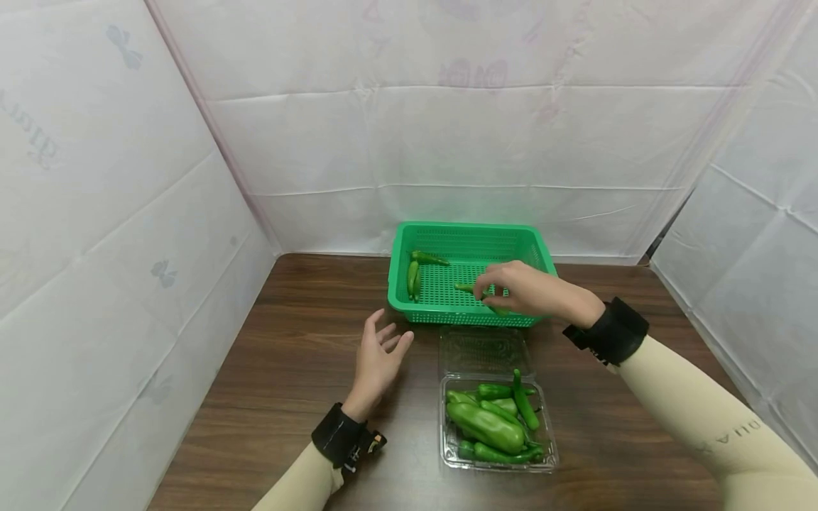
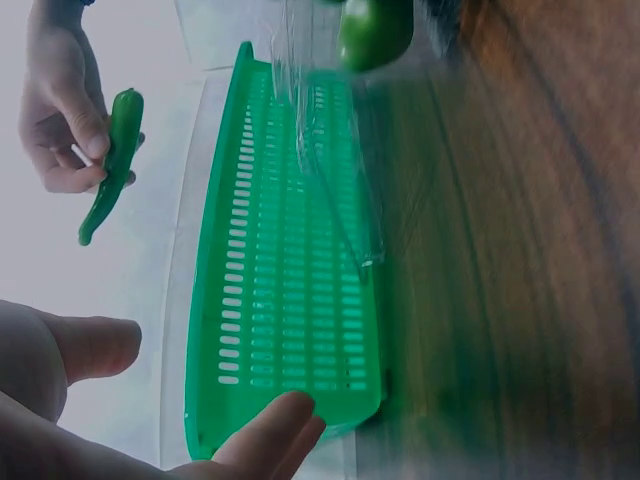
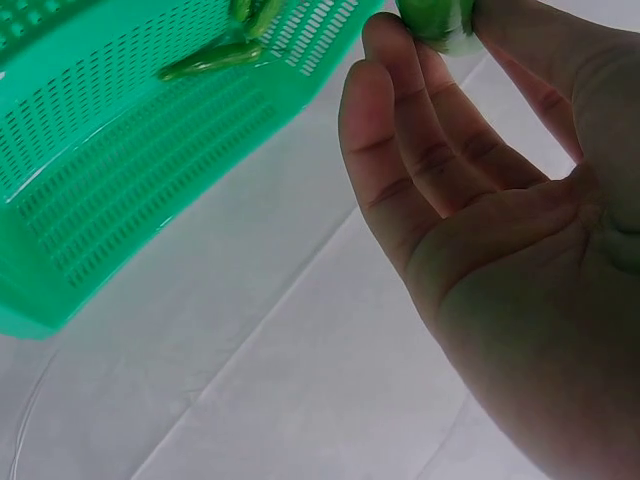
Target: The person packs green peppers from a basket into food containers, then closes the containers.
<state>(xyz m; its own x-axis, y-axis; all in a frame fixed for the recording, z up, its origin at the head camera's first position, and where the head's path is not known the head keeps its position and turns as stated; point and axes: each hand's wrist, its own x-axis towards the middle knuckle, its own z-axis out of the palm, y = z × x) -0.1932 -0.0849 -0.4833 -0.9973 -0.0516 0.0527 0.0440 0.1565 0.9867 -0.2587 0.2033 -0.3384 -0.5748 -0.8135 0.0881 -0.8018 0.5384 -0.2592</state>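
My right hand [image 1: 488,289] hovers over the green slotted basket [image 1: 463,228] and pinches a slim green pepper [image 1: 465,287] between thumb and fingertips. The left wrist view shows the same pepper [image 2: 115,160] hanging from those fingers [image 2: 75,125] above the basket [image 2: 290,260]. In the right wrist view the pepper's end [image 3: 435,20] sits at the fingertips, with the palm turned to the camera. Three peppers [image 1: 417,272] lie at the basket's left end. My left hand [image 1: 383,348] floats open over the table, just left of the basket's near corner, holding nothing.
An open clear plastic clamshell [image 1: 447,454] sits in front of the basket, holding several green peppers [image 1: 488,424]; its lid [image 1: 482,351] lies flat toward the basket. The dark wooden table [image 1: 287,369] is walled by white sheeting on three sides.
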